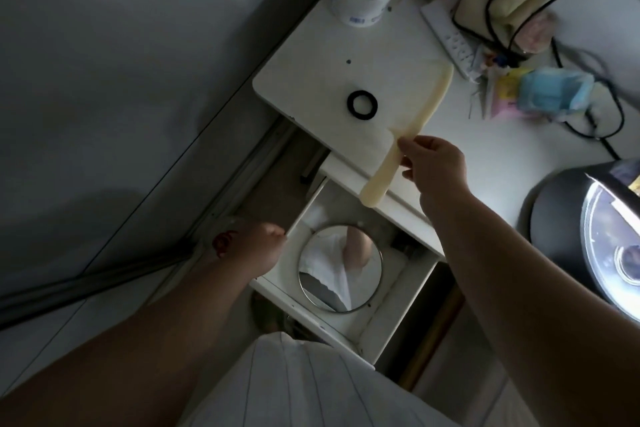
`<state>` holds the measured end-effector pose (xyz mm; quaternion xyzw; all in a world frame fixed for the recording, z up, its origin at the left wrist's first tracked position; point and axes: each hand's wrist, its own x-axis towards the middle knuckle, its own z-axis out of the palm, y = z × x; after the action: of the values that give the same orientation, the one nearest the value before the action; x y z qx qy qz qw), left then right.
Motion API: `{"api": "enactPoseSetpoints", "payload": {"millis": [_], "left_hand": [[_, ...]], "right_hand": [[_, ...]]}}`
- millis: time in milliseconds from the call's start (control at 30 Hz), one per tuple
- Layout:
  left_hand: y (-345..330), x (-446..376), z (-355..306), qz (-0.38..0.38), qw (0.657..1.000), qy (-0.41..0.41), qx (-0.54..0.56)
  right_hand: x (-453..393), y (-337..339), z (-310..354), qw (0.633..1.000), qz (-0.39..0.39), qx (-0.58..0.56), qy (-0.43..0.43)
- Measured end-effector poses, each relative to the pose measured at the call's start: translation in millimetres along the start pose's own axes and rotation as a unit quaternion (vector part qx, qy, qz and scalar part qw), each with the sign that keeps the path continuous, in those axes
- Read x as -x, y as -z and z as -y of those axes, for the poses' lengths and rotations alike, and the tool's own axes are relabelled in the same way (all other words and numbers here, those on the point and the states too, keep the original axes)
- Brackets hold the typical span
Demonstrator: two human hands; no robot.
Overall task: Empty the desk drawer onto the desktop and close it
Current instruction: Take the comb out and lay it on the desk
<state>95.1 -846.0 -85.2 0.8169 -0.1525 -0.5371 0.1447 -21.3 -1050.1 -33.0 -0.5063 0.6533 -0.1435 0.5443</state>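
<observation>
Right hand pinches the cream comb at frame centre, over the desktop edge. Left hand grips the open drawer wall; round mirror inside.

mirror filling open drawer, desktop corner bare

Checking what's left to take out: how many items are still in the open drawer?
1 visible: a round mirror lying flat on the drawer floor. The dark back part under the desktop may hide more.
</observation>
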Motion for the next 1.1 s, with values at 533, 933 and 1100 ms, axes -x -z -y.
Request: {"api": "enactPoseSetpoints", "payload": {"millis": [533,933,1100], "left_hand": [[-2,-11,2,-0.002,1.0,0.027,0.006],[0,-8,-3,-0.006,1.0,0.028,0.0],[-2,-10,-1,-0.005,1.0,0.024,-0.001]], "right_hand": [[-40,-13,22,0.996,-0.022,0.05,-0.067],[-41,-12,18,0.983,-0.02,0.181,0.006],[-39,-6,8,0.979,-0.022,0.199,0.026]]}}
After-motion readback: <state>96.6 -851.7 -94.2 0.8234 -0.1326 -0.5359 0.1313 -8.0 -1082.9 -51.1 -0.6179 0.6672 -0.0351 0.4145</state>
